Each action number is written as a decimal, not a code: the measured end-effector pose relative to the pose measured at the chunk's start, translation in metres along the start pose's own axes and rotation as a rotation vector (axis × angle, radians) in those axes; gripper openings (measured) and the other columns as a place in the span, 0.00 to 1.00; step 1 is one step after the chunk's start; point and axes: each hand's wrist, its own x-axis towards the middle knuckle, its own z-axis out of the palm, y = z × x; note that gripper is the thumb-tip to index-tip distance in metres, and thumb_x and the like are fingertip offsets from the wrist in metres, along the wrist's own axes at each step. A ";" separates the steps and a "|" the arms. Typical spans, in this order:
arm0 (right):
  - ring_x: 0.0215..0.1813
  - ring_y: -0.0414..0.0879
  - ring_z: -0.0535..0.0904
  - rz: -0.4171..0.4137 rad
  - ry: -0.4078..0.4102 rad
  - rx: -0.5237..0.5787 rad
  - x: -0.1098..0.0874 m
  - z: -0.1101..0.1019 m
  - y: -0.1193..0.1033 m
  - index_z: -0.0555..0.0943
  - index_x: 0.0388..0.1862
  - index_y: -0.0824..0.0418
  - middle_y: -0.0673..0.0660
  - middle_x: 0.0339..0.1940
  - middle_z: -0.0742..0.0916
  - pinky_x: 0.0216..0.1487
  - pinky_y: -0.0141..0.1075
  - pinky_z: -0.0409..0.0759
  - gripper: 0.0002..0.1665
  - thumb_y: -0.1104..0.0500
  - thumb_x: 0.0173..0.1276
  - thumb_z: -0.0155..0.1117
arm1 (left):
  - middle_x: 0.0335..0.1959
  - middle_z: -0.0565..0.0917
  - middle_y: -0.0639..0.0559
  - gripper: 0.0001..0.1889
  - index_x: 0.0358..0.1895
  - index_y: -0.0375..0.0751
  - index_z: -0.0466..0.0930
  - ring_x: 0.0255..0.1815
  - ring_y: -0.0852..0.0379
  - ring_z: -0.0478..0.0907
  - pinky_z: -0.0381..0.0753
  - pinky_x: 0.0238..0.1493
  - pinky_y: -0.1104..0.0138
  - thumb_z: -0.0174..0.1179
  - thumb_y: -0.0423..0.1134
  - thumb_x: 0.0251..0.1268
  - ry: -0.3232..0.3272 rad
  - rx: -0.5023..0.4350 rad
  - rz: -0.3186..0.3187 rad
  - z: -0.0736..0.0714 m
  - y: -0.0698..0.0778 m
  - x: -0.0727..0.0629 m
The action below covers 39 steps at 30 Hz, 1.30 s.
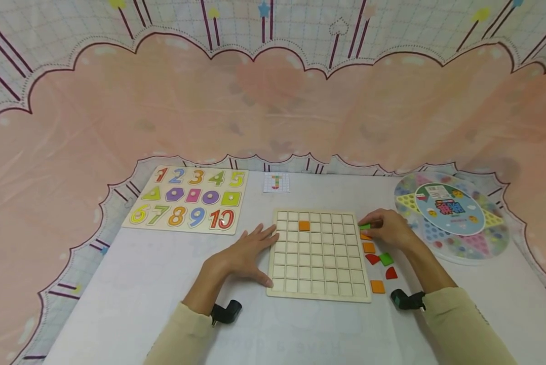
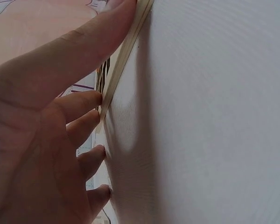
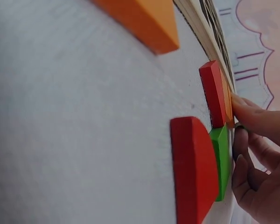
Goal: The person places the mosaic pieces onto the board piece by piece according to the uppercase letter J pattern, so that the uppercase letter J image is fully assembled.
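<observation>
A wooden grid board [image 1: 319, 248] lies flat on the white table, with one orange square block [image 1: 304, 225] in a cell of its second row. My left hand [image 1: 243, 256] spreads along the board's left edge; the thumb and fingertips touch that edge, as the left wrist view also shows. Beyond the board's right edge, my right hand [image 1: 389, 228] pinches a green block [image 1: 365, 226] between thumb and fingers. Under and below it lie orange blocks [image 1: 369, 248], two red quarter-round blocks [image 1: 391, 272] and another green block [image 1: 386, 259]. In the right wrist view the fingers mostly hide the pinched block.
A number and shape puzzle board [image 1: 188, 200] lies at the back left. Behind the grid board is a small pattern card [image 1: 276, 182] showing a coloured J-like figure. A round, colourful game board [image 1: 451, 215] sits at the right, close to my right forearm.
</observation>
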 end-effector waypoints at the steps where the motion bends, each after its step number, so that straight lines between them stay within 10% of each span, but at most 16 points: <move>1: 0.50 0.55 0.77 0.002 -0.001 -0.004 0.001 -0.001 0.000 0.88 0.52 0.61 0.64 0.52 0.84 0.49 0.36 0.77 0.14 0.63 0.68 0.70 | 0.86 0.49 0.50 0.60 0.81 0.46 0.57 0.88 0.42 0.38 0.41 0.85 0.40 0.82 0.54 0.43 0.001 0.000 0.000 0.000 0.000 0.000; 15: 0.50 0.53 0.79 -0.029 -0.019 0.043 0.008 -0.007 -0.024 0.87 0.55 0.60 0.64 0.55 0.87 0.47 0.33 0.79 0.18 0.56 0.67 0.71 | 0.87 0.49 0.50 0.60 0.81 0.45 0.57 0.88 0.42 0.38 0.41 0.85 0.40 0.82 0.54 0.44 -0.006 -0.004 0.020 0.000 0.002 0.003; 39: 0.47 0.48 0.87 -0.134 -0.041 0.128 0.024 0.049 -0.072 0.90 0.48 0.58 0.59 0.48 0.92 0.52 0.43 0.85 0.15 0.56 0.62 0.77 | 0.86 0.50 0.50 0.60 0.81 0.44 0.58 0.88 0.42 0.39 0.41 0.85 0.40 0.82 0.55 0.43 -0.001 0.004 0.001 0.000 0.000 -0.001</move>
